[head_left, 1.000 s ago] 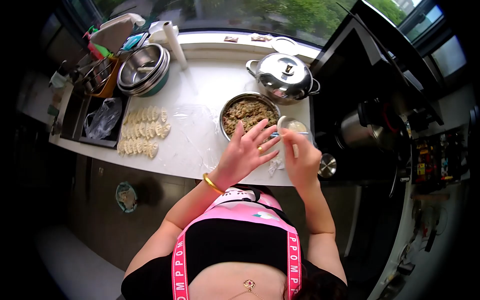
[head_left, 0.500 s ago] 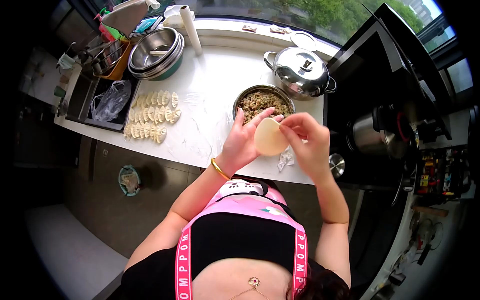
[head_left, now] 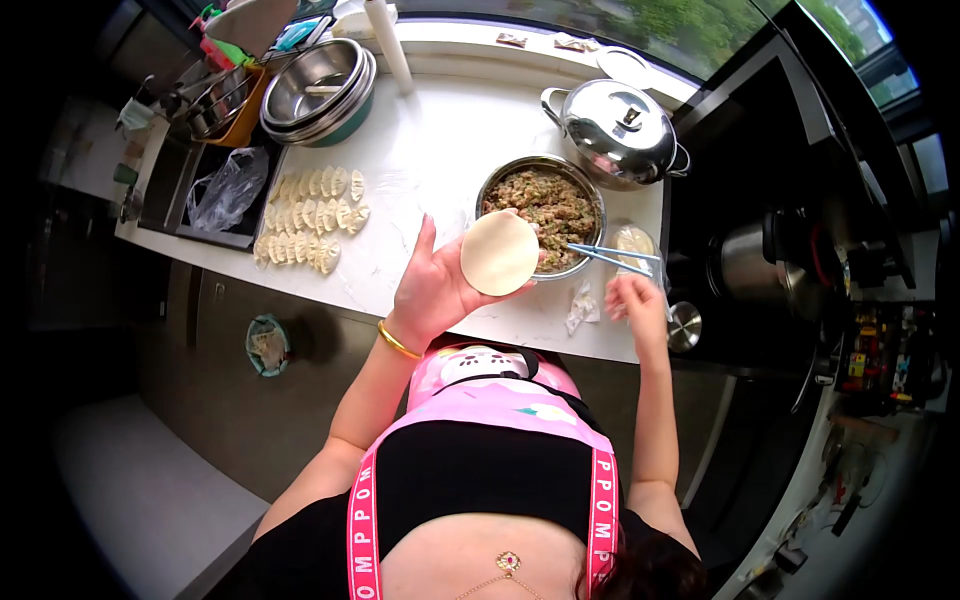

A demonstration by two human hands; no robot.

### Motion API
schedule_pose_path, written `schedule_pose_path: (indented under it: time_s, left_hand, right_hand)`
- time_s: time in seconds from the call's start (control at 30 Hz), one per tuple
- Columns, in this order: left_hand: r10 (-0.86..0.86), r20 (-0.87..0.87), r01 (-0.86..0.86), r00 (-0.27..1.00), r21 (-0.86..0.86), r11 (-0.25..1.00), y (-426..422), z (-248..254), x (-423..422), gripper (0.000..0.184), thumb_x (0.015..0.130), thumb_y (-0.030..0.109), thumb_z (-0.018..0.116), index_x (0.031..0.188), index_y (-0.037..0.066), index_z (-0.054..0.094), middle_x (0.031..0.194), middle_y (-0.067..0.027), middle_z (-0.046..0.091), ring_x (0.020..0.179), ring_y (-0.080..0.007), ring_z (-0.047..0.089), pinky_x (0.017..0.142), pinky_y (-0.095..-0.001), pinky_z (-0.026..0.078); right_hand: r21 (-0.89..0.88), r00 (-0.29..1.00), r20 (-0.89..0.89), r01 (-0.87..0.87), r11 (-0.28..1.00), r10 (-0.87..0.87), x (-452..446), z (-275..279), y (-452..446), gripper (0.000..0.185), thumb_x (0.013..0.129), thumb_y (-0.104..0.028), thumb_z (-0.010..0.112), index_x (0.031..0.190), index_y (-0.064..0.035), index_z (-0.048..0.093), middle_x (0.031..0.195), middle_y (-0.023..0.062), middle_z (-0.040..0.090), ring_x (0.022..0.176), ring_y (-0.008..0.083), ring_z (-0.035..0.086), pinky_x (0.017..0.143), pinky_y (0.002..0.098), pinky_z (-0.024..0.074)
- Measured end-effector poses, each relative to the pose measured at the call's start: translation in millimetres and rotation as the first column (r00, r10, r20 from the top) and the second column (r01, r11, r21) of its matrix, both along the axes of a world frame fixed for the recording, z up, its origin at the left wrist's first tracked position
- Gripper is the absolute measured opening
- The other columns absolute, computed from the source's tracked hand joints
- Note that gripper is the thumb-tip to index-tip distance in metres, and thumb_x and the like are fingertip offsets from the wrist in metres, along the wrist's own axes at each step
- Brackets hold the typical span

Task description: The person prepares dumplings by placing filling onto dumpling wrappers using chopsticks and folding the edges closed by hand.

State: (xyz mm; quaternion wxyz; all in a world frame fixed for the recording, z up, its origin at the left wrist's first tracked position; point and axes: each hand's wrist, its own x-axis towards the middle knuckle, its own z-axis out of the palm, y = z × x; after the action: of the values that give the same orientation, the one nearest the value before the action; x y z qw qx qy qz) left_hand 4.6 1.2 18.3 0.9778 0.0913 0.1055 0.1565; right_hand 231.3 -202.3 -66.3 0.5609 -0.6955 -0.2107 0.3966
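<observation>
On the palm and outstretched fingers of my left hand (head_left: pixel 432 290) lies a round, flat dumpling wrapper (head_left: pixel 499 253). The hand is in front of a metal bowl (head_left: pixel 484 190) of minced filling (head_left: pixel 545 200), and the wrapper covers part of its near rim. Blue chopsticks (head_left: pixel 610 256) rest across the bowl's right rim, tips in the filling. My right hand (head_left: pixel 638 300) is just below their outer ends, fingers bent and blurred; whether it grips them is unclear. Beyond it, a clear-covered pale stack (head_left: pixel 635 242) is partly hidden.
Several rows of folded dumplings (head_left: pixel 312 215) lie left on the counter (head_left: pixel 420 140). Nested metal bowls (head_left: pixel 318 95) stand behind them, beside the sink (head_left: pixel 165 205). A lidded pot (head_left: pixel 620 130) is at the back right. Crumpled tissue (head_left: pixel 582 308) lies near the front edge.
My right hand has let go of the wrapper and moved right and down, to the chopsticks. My left hand has shifted left, with the wrapper now lying flat on it.
</observation>
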Motion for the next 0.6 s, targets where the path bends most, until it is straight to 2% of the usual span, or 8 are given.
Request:
schedule_pose_path:
  time_s: [0.07,0.17,0.23,0.3,0.4,0.47,0.57,0.6]
  left_hand:
    - [-0.053,0.019,0.052,0.998,0.05,0.997,6.8,4.2,0.2,0.088,0.091,0.068,0.016,0.147,0.0,0.018,0.148,-0.0245,0.025,0.134,-0.0474,0.029,0.107,-0.0589,0.028]
    - [-0.056,0.009,0.055,0.998,0.029,0.998,16.5,6.2,-4.6,0.09,0.091,0.069,0.016,0.147,-0.001,0.018,0.148,-0.0254,0.025,0.132,-0.0481,0.032,0.106,-0.0574,0.031]
    - [-0.06,0.023,0.059,0.998,0.054,0.997,20.7,2.5,-9.9,0.09,0.091,0.069,0.018,0.147,-0.002,0.018,0.148,-0.0268,0.025,0.132,-0.0476,0.032,0.107,-0.0561,0.03]
    - [-0.029,-0.025,0.03,0.999,0.046,0.999,23.4,1.5,-14.0,0.09,0.091,0.068,0.021,0.147,-0.002,0.017,0.148,-0.0285,0.023,0.134,-0.0459,0.03,0.108,-0.0557,0.028]
    - [0.04,-0.038,-0.04,0.998,0.007,0.999,25.9,-8.3,-20.6,0.088,0.093,0.065,0.022,0.146,-0.005,0.015,0.147,-0.0293,0.024,0.136,-0.0443,0.027,0.111,-0.0535,0.024]
    - [0.075,-0.054,-0.076,0.996,-0.012,0.997,26.1,-12.3,-24.5,0.087,0.094,0.064,0.022,0.146,-0.006,0.015,0.147,-0.0291,0.024,0.136,-0.0442,0.026,0.112,-0.0526,0.023]
    - [0.145,-0.067,-0.147,0.987,-0.027,0.989,26.1,-15.5,-30.9,0.085,0.095,0.061,0.021,0.145,-0.007,0.015,0.147,-0.0291,0.025,0.137,-0.0443,0.025,0.113,-0.0508,0.022]
    - [0.161,-0.055,-0.162,0.985,-0.02,0.987,26.5,-16.2,-33.2,0.085,0.095,0.061,0.021,0.145,-0.007,0.015,0.147,-0.0293,0.025,0.137,-0.044,0.024,0.113,-0.0505,0.022]
  right_hand:
    - [-0.114,0.994,-0.091,-0.069,0.991,0.059,-2.4,-32.1,-10.8,0.023,0.096,-0.021,0.055,0.096,0.0003,0.062,0.073,0.0022,0.061,0.06,0.0079,0.057,0.055,0.0195,0.0484]
    - [-0.153,0.981,-0.177,0.05,0.987,-0.077,-8.0,-55.2,-7.6,0.027,0.095,-0.026,0.057,0.104,-0.0004,0.059,0.083,0.0029,0.06,0.068,0.0089,0.059,0.057,0.0212,0.0507]
    - [0.08,0.959,-0.035,0.283,0.956,-0.282,-3.4,-62.2,12.0,0.033,0.093,-0.028,0.06,0.113,-0.0022,0.058,0.09,0.0016,0.059,0.075,0.0088,0.058,0.06,0.022,0.0518]
    - [0.094,0.927,-0.111,0.368,0.925,-0.358,3.7,-63.1,34.5,0.031,0.092,-0.028,0.061,0.112,-0.0043,0.059,0.093,0.0001,0.058,0.079,0.0072,0.057,0.062,0.0218,0.0518]
    - [0.01,0.908,-0.191,0.382,0.924,-0.373,24.3,-72.8,63.4,0.026,0.092,-0.026,0.063,0.106,-0.0043,0.061,0.087,0.0008,0.061,0.072,0.0058,0.056,0.056,0.0208,0.0505]
    - [0.014,0.988,0.036,0.15,0.989,-0.151,39.6,-86.0,74.8,0.02,0.091,-0.023,0.064,0.096,-0.003,0.063,0.077,0.0022,0.063,0.059,0.0052,0.055,0.046,0.0205,0.0471]
    - [0.127,0.967,0.222,0.096,0.987,-0.122,37.5,-38.0,84.4,0.019,0.091,-0.02,0.063,0.087,-0.0015,0.063,0.068,0.0039,0.062,0.048,0.0063,0.053,0.039,0.0203,0.043]
    - [0.145,0.943,0.311,0.08,0.986,-0.123,35.5,-13.3,83.4,0.025,0.091,-0.018,0.062,0.075,0.0006,0.062,0.066,0.0038,0.058,0.043,0.0079,0.054,0.038,0.0192,0.0416]
